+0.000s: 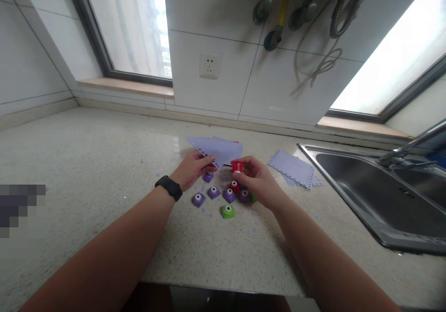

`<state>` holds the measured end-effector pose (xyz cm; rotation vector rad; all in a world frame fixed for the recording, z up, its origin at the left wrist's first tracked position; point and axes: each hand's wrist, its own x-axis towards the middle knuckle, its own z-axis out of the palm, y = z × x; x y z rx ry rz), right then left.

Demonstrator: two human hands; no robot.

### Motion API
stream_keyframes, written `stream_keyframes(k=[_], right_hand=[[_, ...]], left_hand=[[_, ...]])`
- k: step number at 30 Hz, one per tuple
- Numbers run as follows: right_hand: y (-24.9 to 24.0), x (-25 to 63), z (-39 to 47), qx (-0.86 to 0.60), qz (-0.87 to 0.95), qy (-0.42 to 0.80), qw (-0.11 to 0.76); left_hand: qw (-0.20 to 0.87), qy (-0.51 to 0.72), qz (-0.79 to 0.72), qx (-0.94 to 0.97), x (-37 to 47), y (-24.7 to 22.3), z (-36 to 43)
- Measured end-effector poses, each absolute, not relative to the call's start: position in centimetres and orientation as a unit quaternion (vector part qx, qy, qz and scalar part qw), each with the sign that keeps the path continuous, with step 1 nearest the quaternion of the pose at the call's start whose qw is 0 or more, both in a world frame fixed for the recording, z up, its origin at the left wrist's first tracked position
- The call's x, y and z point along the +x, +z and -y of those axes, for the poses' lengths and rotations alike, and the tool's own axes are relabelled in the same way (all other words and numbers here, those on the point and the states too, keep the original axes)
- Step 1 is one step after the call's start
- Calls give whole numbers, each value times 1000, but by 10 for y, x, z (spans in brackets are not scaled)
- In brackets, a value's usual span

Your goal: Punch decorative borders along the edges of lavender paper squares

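Note:
Between thumb and fingers, my left hand (pixel 195 168) grips a sheet of lilac paper (pixel 223 150) whose near edge has a row of punched holes. My right hand (pixel 258 179) is closed around a red craft punch (pixel 237 166), held close to the paper's right corner. Whether the paper sits in the punch's slot I cannot tell. On the counter below lie several more craft punches: a purple punch (pixel 198 199), another purple punch (pixel 229 195), a red punch (pixel 234 187) and a green punch (pixel 228 211). A second green one is partly hidden by my right hand.
Punched lilac sheets (pixel 291 167) lie stacked to the right, beside the steel sink (pixel 348 186) with its faucet (pixel 400 154). Small paper bits are scattered over the speckled counter (pixel 87 172). A wall socket (pixel 209 66) and pipe valves are on the tiled wall behind.

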<state>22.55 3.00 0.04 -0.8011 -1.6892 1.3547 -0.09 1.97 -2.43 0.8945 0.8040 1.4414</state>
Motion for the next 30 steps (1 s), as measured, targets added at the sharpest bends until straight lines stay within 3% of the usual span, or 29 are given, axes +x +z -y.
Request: stream_keyframes(k=[30], right_hand=[[3, 219, -25, -355, 629, 569, 393]], left_hand=[[562, 572, -352, 482, 4, -18, -10]])
